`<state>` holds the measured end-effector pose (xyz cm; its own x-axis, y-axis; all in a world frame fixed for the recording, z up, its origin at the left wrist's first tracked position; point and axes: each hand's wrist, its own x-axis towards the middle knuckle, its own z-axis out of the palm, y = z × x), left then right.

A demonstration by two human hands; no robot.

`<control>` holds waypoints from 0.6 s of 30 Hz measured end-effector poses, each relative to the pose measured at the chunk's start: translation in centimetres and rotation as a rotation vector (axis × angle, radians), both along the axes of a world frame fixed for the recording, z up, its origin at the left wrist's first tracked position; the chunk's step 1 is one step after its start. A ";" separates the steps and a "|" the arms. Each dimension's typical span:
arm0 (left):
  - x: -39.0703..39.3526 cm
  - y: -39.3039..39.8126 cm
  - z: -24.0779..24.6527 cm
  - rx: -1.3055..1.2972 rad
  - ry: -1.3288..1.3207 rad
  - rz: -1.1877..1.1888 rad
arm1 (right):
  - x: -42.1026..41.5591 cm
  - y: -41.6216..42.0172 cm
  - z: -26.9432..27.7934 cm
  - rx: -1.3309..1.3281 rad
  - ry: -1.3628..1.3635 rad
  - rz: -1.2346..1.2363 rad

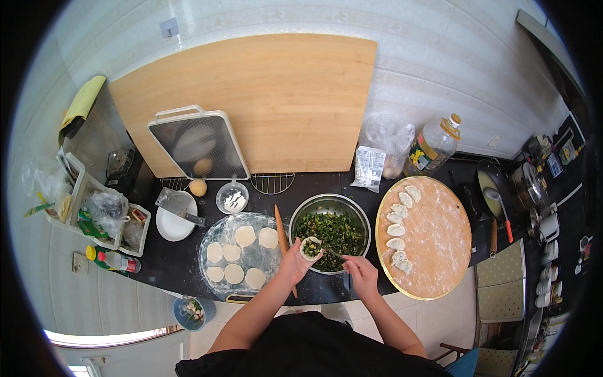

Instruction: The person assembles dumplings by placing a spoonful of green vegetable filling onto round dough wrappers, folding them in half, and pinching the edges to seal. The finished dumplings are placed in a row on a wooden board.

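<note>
My left hand (297, 264) holds a round dough wrapper (309, 249) with green filling on it, over the near left rim of a steel bowl (365, 226). In my right hand (362, 273) is a metal utensil (332, 253), its tip at the wrapper. Chopped green filling (337, 231) lies in the bowl. Left of it, a wooden rolling pin (281, 226) rests at the edge of a floured round board (214, 235) bearing several flat wrappers (234, 274). To the right, several folded dumplings (396, 230) line the left side of a floured round tray (438, 235).
Behind stand a large wooden board (292, 103), an oil bottle (431, 146) and a flour bowl (232, 198). A scraper (176, 203) lies across a white bowl (175, 226). Storage baskets (101, 212) are at left, a pan (490, 188) at right, and a bin (194, 313) below the counter.
</note>
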<state>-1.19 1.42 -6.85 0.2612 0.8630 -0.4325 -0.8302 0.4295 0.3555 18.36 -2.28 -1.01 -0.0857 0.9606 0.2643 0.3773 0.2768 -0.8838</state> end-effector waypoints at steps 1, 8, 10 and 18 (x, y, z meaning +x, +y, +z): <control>0.0 0.0 0.1 0.005 0.000 0.002 | 0.1 -0.1 0.3 -0.006 0.013 -0.014; -0.2 0.0 1.8 0.048 -0.054 -0.040 | 1.7 1.3 -0.1 -0.454 0.714 -0.253; -0.1 -0.1 2.0 0.057 -0.067 -0.063 | 2.4 1.9 -1.0 -0.540 0.785 -0.230; 0.3 -0.2 2.7 0.067 -0.046 -0.111 | 1.6 1.8 -0.7 -0.570 0.665 -0.264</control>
<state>-0.91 1.24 -4.14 0.3749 0.8544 -0.3598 -0.7951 0.4959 0.3491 19.97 -0.43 -1.69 0.1556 0.9275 -0.3399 -0.2693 -0.2912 -0.9180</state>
